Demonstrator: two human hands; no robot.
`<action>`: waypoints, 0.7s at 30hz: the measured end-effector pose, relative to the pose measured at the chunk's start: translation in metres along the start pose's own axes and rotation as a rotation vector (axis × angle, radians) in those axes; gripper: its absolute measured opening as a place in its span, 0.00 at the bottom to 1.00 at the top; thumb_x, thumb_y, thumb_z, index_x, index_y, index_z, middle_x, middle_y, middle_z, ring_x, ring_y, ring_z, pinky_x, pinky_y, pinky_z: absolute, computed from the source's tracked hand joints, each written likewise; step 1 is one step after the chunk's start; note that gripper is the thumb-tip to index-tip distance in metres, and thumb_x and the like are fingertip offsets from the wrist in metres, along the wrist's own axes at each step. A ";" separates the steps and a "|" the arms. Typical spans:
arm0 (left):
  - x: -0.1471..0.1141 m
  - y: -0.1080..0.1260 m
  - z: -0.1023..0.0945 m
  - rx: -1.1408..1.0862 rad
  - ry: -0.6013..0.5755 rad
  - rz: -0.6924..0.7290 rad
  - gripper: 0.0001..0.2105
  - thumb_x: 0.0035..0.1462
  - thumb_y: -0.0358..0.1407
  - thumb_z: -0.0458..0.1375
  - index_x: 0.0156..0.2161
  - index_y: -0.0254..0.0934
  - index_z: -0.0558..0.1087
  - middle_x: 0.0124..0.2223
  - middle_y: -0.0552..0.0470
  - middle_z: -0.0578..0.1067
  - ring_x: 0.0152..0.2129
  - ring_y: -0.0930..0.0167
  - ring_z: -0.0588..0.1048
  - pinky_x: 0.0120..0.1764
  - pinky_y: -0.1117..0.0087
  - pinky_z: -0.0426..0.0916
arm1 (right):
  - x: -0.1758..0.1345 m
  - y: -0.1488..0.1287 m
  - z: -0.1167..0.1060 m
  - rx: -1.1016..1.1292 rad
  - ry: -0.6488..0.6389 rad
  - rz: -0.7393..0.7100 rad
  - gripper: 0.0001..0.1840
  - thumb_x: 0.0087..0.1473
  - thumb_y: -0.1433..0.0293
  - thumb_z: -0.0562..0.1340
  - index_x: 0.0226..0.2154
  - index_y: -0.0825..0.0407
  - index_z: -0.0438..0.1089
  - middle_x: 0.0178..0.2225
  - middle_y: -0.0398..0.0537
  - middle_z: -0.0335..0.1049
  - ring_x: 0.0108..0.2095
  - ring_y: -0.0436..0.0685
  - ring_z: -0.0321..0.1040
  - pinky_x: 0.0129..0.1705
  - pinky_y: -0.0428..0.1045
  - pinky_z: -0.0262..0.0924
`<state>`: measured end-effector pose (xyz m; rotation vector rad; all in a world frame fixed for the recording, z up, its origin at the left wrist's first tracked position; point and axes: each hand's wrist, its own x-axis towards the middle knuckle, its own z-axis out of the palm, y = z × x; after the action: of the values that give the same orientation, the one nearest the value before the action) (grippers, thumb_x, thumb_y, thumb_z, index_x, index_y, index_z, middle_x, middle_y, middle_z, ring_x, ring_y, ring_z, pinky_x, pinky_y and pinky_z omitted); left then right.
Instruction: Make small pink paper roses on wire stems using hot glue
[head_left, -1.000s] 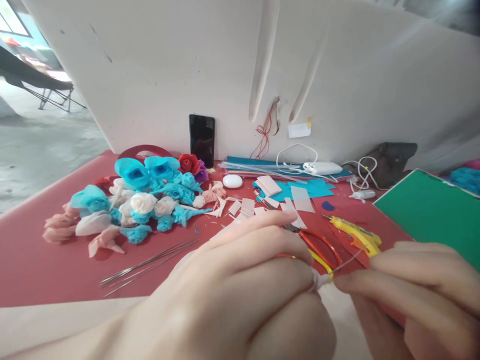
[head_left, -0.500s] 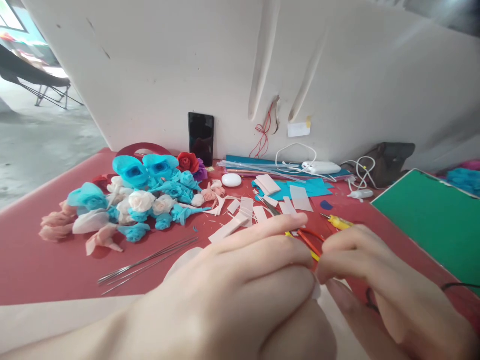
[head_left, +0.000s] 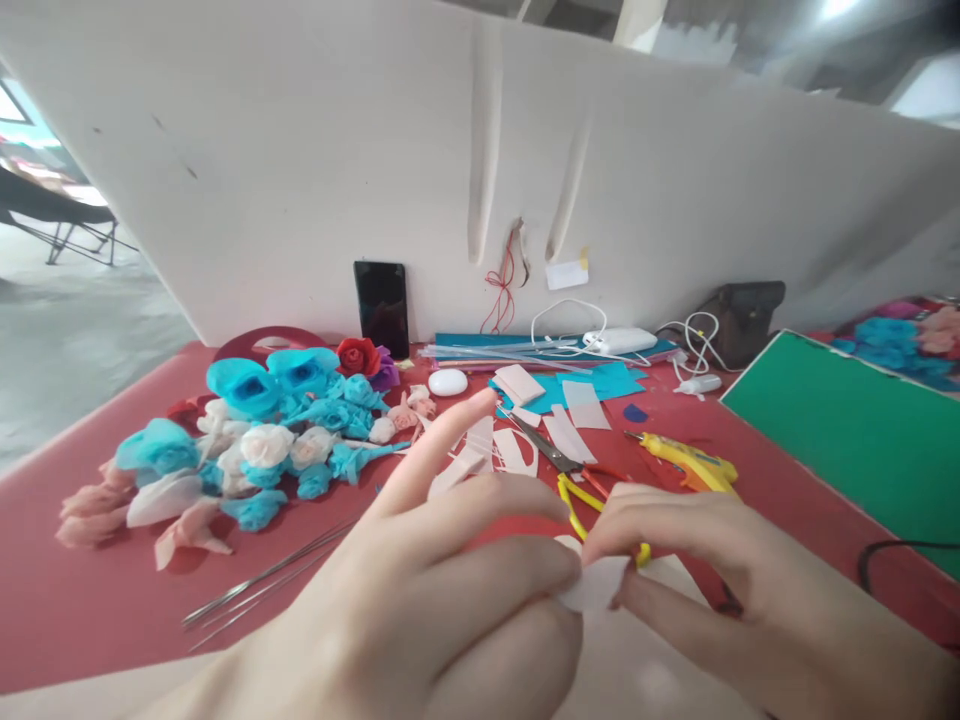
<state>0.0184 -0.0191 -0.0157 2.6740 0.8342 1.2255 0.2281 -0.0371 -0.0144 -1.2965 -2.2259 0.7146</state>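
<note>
A small piece of pale paper (head_left: 598,584) is stretched between my two hands, low in the view. My left hand (head_left: 450,590) pinches its left side, with the index finger raised away from the others. The thumb and fingertips of my right hand (head_left: 697,570) close on its right edge. Scissors (head_left: 551,455) with yellow and red handles lie just beyond the hands, partly covered by my right fingers. Cut strips of pale paper (head_left: 574,437) lie around the blades. A yellow glue gun (head_left: 690,462) rests behind my right hand.
Blue, white and pink paper flowers (head_left: 262,445) are heaped on the red table (head_left: 45,600) at left. Metal wires (head_left: 262,580) lie nearer. A black phone (head_left: 382,308) leans on the white panel. A green board (head_left: 847,450) stands at right, a white case (head_left: 448,382) behind.
My hands have drawn slightly apart, and the pale paper between them now shows. My left index finger has lifted. The camera view has tilted up, uncovering the scissors and glue gun.
</note>
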 end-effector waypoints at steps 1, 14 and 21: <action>0.002 0.000 0.001 0.025 -0.017 0.073 0.13 0.54 0.25 0.52 0.26 0.44 0.73 0.28 0.67 0.78 0.30 0.80 0.76 0.63 0.70 0.39 | -0.001 0.001 0.001 0.018 0.007 0.025 0.07 0.52 0.69 0.58 0.31 0.40 0.70 0.30 0.33 0.70 0.32 0.46 0.68 0.33 0.40 0.62; 0.010 -0.002 0.006 -0.171 0.034 -0.046 0.09 0.47 0.23 0.58 0.23 0.38 0.69 0.23 0.63 0.77 0.31 0.78 0.75 0.48 0.73 0.67 | 0.005 -0.002 0.007 0.086 0.131 0.006 0.07 0.51 0.71 0.59 0.25 0.47 0.71 0.24 0.36 0.68 0.29 0.46 0.66 0.29 0.40 0.59; 0.011 -0.002 0.007 -0.291 -0.017 -0.264 0.07 0.45 0.25 0.61 0.24 0.40 0.71 0.29 0.61 0.76 0.33 0.76 0.75 0.35 0.78 0.71 | 0.005 -0.002 0.014 0.024 0.316 -0.102 0.05 0.47 0.74 0.61 0.23 0.49 0.67 0.23 0.35 0.68 0.25 0.45 0.66 0.25 0.40 0.59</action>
<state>0.0284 -0.0111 -0.0137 2.2611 0.8938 1.1576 0.2159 -0.0367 -0.0234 -1.1826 -2.0041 0.4614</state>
